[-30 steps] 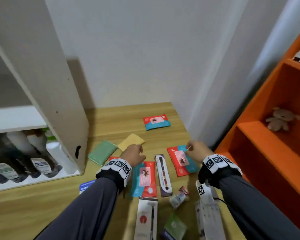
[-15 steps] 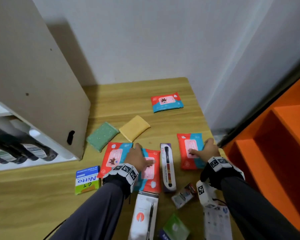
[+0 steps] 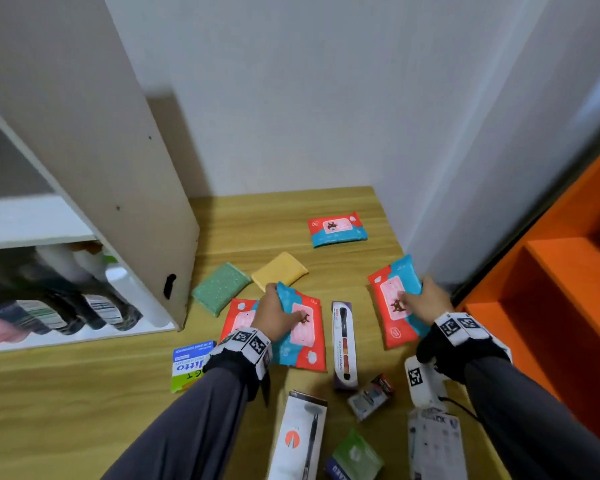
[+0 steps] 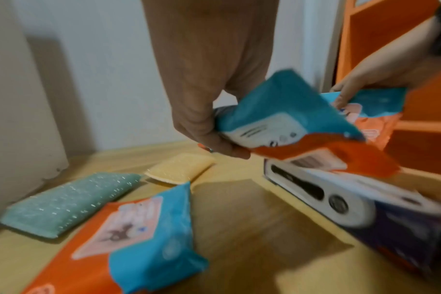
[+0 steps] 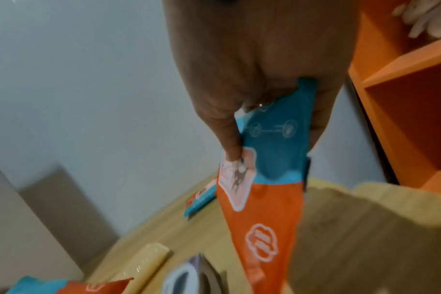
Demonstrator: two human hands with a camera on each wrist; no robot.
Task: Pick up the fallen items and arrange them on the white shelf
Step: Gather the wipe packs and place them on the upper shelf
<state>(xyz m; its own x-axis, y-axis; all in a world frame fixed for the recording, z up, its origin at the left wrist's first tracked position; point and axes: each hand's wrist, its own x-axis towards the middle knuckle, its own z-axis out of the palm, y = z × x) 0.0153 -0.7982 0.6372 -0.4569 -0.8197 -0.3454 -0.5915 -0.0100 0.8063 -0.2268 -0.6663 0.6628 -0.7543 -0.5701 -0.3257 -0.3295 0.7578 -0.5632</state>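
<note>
Several red-and-blue wipes packs lie on the wooden surface (image 3: 84,410). My left hand (image 3: 276,308) grips one wipes pack (image 3: 305,329) by its blue end. In the left wrist view this held pack (image 4: 285,123) is tilted and lifted off the wood, beside another pack (image 4: 139,238) that lies flat. My right hand (image 3: 426,299) pinches a second pack (image 3: 390,306) by its blue end, thumb on its front (image 5: 264,179). A further pack (image 3: 336,228) lies near the wall. The white shelf (image 3: 101,168) stands at the left.
A green sponge (image 3: 220,287) and a yellow sponge (image 3: 279,271) lie by the shelf's side panel. A purple pen box (image 3: 343,344) lies between my hands. A Nitto box (image 3: 187,365), a white pen box (image 3: 298,441) and small packets lie nearer. An orange shelf (image 3: 551,271) stands at the right.
Both hands lay on flat packs before; now each holds its pack by the blue end and has raised it off the wood. The head view has shifted.
</note>
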